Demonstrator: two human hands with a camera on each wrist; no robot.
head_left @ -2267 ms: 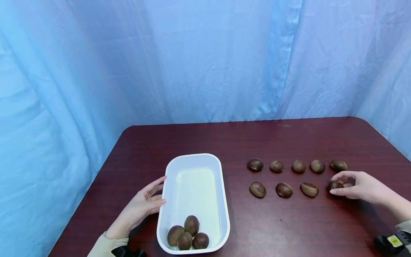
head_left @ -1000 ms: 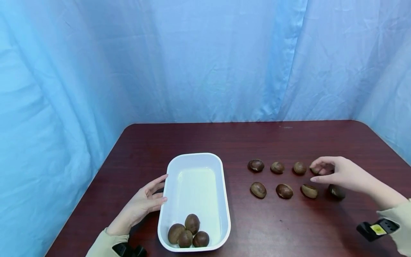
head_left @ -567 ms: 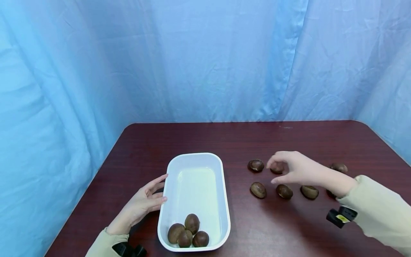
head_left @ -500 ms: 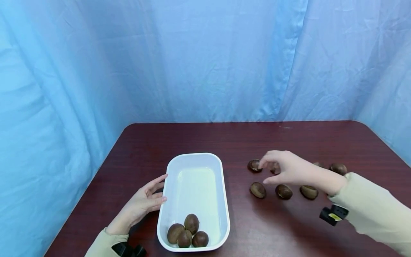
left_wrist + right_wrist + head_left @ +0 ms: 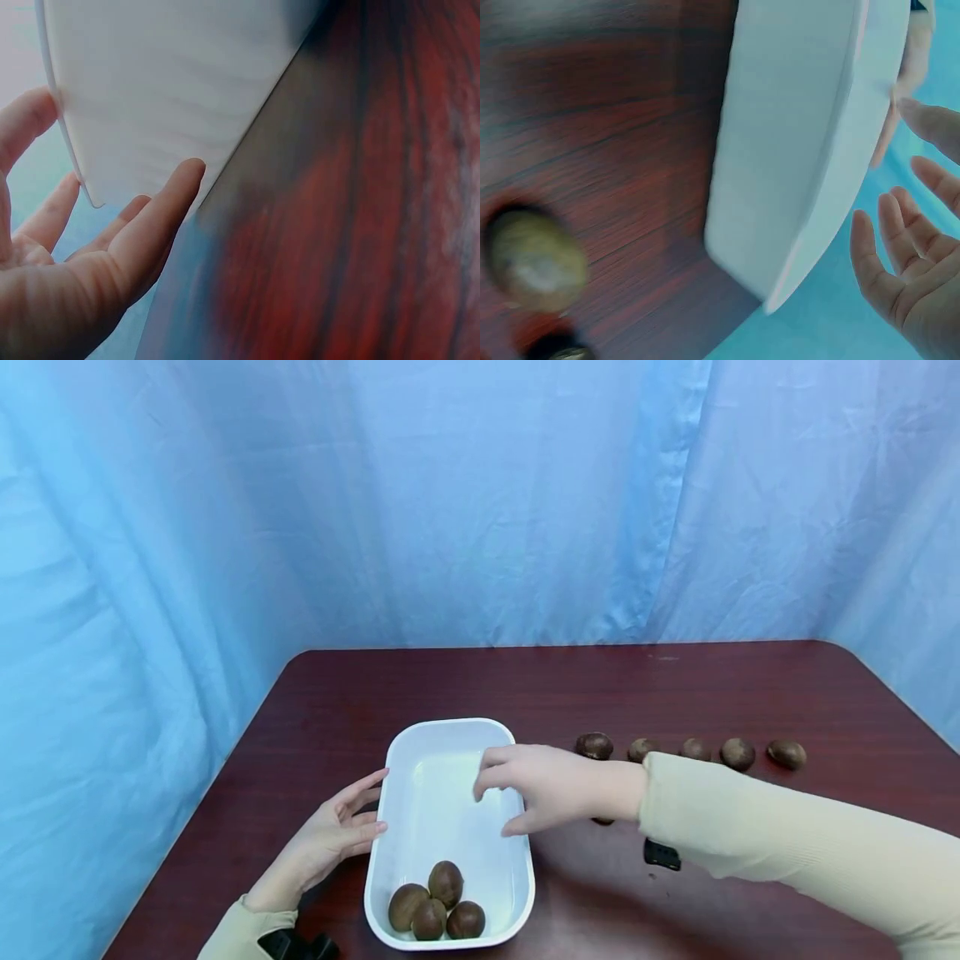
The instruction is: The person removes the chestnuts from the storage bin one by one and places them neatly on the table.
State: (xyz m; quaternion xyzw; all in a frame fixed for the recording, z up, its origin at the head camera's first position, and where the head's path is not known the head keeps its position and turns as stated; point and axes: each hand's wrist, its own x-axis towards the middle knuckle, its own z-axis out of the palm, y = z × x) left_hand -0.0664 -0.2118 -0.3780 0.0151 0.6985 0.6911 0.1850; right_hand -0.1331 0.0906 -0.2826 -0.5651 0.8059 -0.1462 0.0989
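Observation:
A white plastic tray [image 5: 431, 814] stands on the table with several brown chestnuts [image 5: 407, 906] gathered at its near end. My left hand [image 5: 333, 835] rests its fingertips against the tray's left rim, the fingers fairly straight; the left wrist view shows them touching the tray wall [image 5: 150, 82]. Over the tray's right half hovers my right hand [image 5: 543, 783], its fingers loosely bent and apart, with nothing between them. In the right wrist view its palm [image 5: 930, 300] is bare beside the tray.
On the right lies a back row of several chestnuts [image 5: 737, 753]. Of the front row, only part of one chestnut [image 5: 602, 821] shows below my right wrist; my sleeve [image 5: 757, 827] hides the others. A blue curtain [image 5: 487, 527] hangs behind the dark red table [image 5: 450, 681].
My right hand has let go of the chestnut at the front row's right end, leaving it there, and swept left across the rows to above the tray. The left hand stays at the rim.

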